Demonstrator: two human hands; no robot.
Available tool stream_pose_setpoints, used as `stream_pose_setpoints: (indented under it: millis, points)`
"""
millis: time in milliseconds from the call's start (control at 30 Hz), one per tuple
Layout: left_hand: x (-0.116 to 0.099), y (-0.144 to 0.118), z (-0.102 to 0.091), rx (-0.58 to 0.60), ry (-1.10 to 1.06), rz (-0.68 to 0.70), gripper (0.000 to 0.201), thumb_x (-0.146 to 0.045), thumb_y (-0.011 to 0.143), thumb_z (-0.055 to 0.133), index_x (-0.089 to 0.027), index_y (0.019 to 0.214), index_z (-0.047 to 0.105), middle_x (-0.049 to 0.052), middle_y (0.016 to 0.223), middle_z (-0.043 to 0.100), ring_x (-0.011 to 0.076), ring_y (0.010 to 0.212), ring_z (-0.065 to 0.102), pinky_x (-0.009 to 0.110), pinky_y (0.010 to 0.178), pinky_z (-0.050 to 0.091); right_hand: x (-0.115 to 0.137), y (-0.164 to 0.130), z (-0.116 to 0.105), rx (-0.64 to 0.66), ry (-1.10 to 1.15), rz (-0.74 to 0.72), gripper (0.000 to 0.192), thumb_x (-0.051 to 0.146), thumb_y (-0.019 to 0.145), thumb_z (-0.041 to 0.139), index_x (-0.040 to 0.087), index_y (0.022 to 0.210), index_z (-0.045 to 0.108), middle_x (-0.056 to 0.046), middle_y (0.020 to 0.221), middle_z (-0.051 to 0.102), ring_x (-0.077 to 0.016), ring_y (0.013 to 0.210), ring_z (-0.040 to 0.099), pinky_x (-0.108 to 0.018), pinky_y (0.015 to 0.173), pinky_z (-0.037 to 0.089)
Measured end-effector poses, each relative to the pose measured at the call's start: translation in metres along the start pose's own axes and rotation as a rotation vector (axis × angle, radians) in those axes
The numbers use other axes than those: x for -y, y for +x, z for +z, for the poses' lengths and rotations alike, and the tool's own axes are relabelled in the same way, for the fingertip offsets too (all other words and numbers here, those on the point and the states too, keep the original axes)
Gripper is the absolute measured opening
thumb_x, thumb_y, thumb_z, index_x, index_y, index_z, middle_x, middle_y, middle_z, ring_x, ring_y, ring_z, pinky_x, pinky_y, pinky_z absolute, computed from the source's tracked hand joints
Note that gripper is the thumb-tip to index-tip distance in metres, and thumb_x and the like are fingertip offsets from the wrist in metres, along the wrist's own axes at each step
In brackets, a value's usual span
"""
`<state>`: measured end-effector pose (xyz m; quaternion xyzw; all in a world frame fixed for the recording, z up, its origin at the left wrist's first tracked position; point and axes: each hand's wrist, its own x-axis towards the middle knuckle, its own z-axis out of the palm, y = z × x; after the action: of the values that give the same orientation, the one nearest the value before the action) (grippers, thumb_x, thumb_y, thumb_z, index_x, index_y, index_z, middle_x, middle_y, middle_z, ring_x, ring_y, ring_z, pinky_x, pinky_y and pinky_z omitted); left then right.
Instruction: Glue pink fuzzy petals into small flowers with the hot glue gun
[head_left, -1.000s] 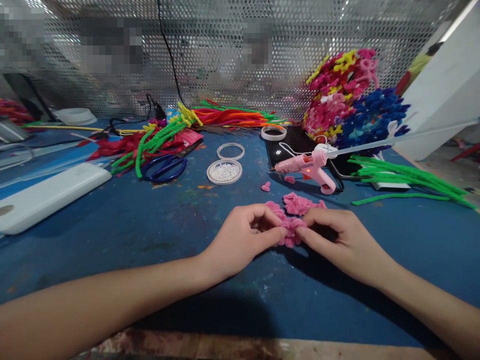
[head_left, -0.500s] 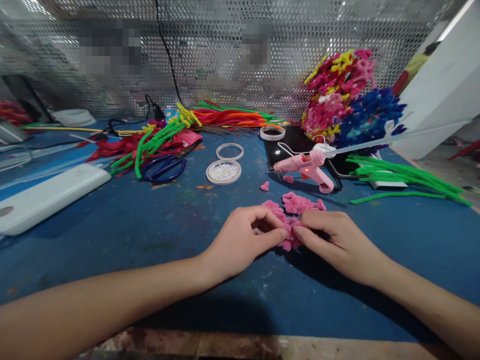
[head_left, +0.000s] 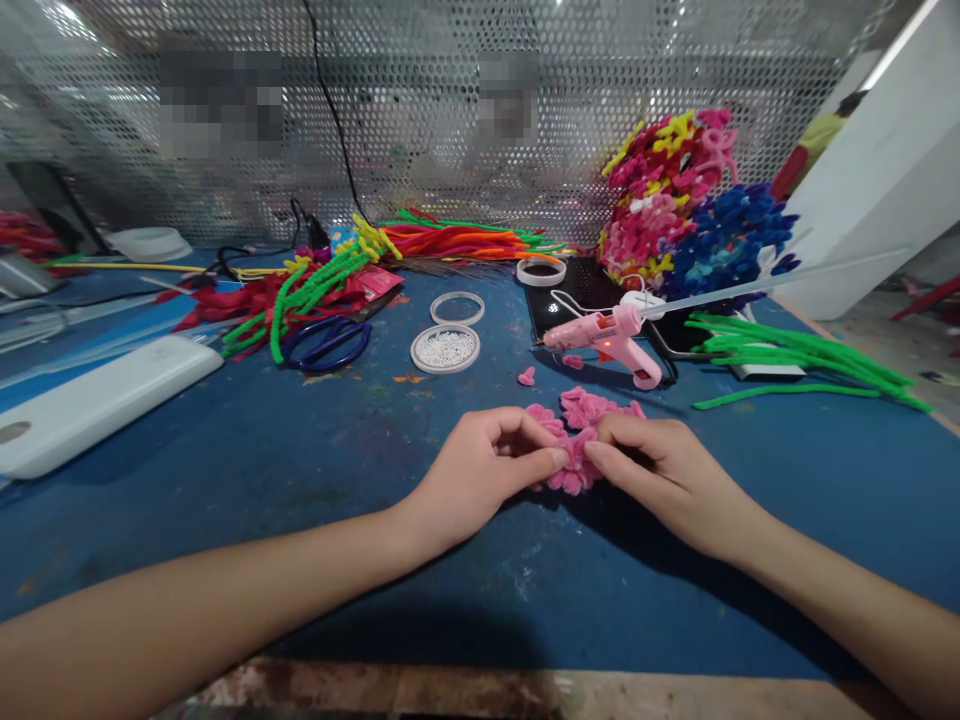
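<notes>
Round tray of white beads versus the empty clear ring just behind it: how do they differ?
The round tray of white beads is filled and looks white; the empty clear ring shows the blue table through its middle. The tray looks slightly larger and lies nearer the hands. Both are round, lie flat and are untouched.

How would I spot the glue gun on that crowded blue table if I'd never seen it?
Start at the blue table and find the tall heap of pink, yellow and blue fuzzy flowers at the back right. Just in front of it, beside the loose green fuzzy stems, lies the glue gun. It is the only smooth pink plastic tool there, with a small red light glowing.
</notes>
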<state>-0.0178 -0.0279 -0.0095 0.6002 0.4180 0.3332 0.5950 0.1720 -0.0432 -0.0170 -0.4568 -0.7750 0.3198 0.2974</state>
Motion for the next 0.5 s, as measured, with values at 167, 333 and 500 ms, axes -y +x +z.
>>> stream_pose_setpoints:
  millis: [167,333,500]
  points:
    - [0.0005,-0.0006,0.0001,-0.001,0.028,0.006,0.014,-0.024,0.072,0.069,-0.012,0.068,0.062,-0.001,0.061,0.061,0.0071,0.053,0.050,0.019,0.053,0.041,0.0021,-0.0006,0.0000,0.007,-0.018,-0.041,0.034,0.031,0.092,0.041,0.020,0.060,0.038,0.004,0.056,0.037,-0.0097,0.052,0.034,-0.024,0.049,0.026]
    - [0.0006,0.0003,0.0000,-0.011,0.054,0.009,0.015,-0.024,0.072,0.070,-0.012,0.068,0.062,-0.001,0.060,0.060,0.0072,0.052,0.050,0.018,0.051,0.040,0.0016,-0.0017,0.0008,-0.001,-0.034,-0.026,0.034,0.031,0.092,0.041,0.020,0.059,0.037,0.004,0.056,0.035,-0.0094,0.052,0.034,-0.024,0.049,0.027]
    - [0.0010,0.0016,-0.0006,0.022,0.009,0.026,0.014,-0.022,0.072,0.070,-0.012,0.067,0.062,-0.002,0.058,0.060,0.0058,0.050,0.049,0.017,0.051,0.040,0.0010,-0.0016,0.0018,-0.021,-0.008,-0.029,0.034,0.029,0.091,0.042,0.020,0.059,0.037,0.005,0.056,0.034,-0.0089,0.052,0.032,-0.023,0.048,0.025]
